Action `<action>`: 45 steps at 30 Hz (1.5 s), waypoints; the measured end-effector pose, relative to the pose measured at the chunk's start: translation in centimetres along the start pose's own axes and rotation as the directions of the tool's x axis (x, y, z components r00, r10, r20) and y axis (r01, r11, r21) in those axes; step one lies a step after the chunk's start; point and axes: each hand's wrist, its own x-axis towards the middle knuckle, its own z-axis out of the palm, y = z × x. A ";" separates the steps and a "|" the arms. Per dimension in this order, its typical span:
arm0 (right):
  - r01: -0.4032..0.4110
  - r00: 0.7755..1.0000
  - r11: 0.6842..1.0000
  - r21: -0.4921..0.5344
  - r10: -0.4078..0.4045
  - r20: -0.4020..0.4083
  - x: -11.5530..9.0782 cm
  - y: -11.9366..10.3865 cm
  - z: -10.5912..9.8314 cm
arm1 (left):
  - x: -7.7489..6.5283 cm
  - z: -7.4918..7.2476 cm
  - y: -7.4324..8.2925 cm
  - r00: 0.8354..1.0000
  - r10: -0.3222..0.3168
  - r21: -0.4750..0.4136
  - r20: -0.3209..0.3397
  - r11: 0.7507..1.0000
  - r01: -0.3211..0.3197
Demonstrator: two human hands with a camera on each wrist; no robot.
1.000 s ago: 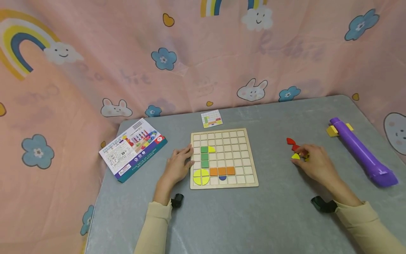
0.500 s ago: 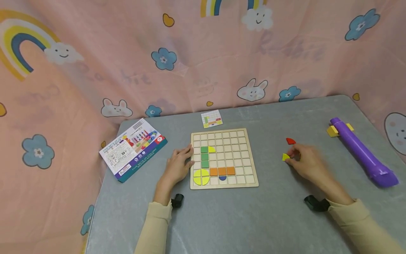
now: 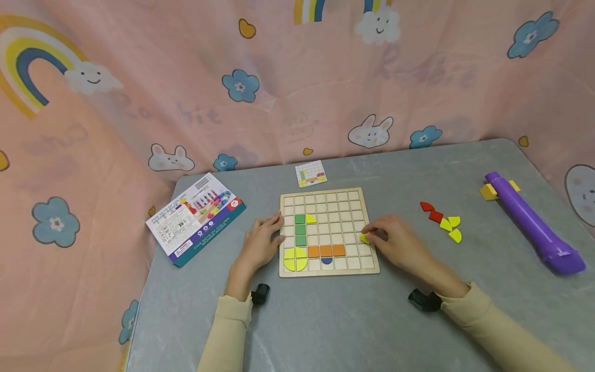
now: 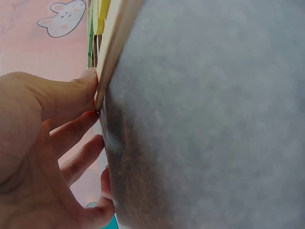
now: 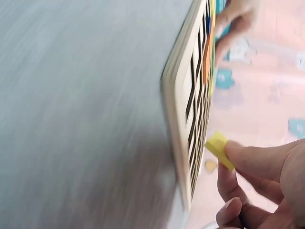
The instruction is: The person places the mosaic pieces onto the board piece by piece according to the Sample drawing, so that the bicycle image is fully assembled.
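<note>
A square wooden grid board (image 3: 329, 206) lies on the grey table, bearing green and orange square tiles, several yellow quarter-circle tiles and a blue half-circle tile (image 3: 327, 260). My left hand (image 3: 261, 242) rests at the board's left edge; in the left wrist view its thumb touches the rim and the fingers reach down toward the table. Between thumb and fingers my right hand (image 3: 400, 243) pinches a yellow quarter-circle tile (image 5: 219, 149) at the board's right side. The right wrist view shows this tile held just off the board's surface.
Loose red tiles (image 3: 436, 216) and yellow tiles (image 3: 455, 236) lie right of the board. A small pattern card (image 3: 311, 174) is behind it. A box (image 3: 195, 219) lies at the left, and a purple tube (image 3: 534, 225) crosses a yellow block (image 3: 488, 192) at the right.
My right hand has picked up a yellow tile from the loose pieces and carried it left to the board's right edge, uncovering the remaining pieces. The left hand has stayed put.
</note>
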 end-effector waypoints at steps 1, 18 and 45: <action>0.023 1.000 1.000 0.005 -0.023 0.013 0.1 -0.3 0.3 | 0.0 0.0 0.0 1.000 0.001 0.000 -0.001 1.000 -0.001; 0.132 0.986 0.991 0.006 -0.132 0.106 1.1 -1.1 1.7 | 0.1 0.0 0.1 1.000 0.019 0.014 -0.002 1.000 -0.019; -0.164 0.986 0.975 -0.149 0.160 -0.036 -1.7 5.6 -3.2 | -0.2 -0.2 0.2 1.000 0.009 0.009 0.002 1.000 -0.009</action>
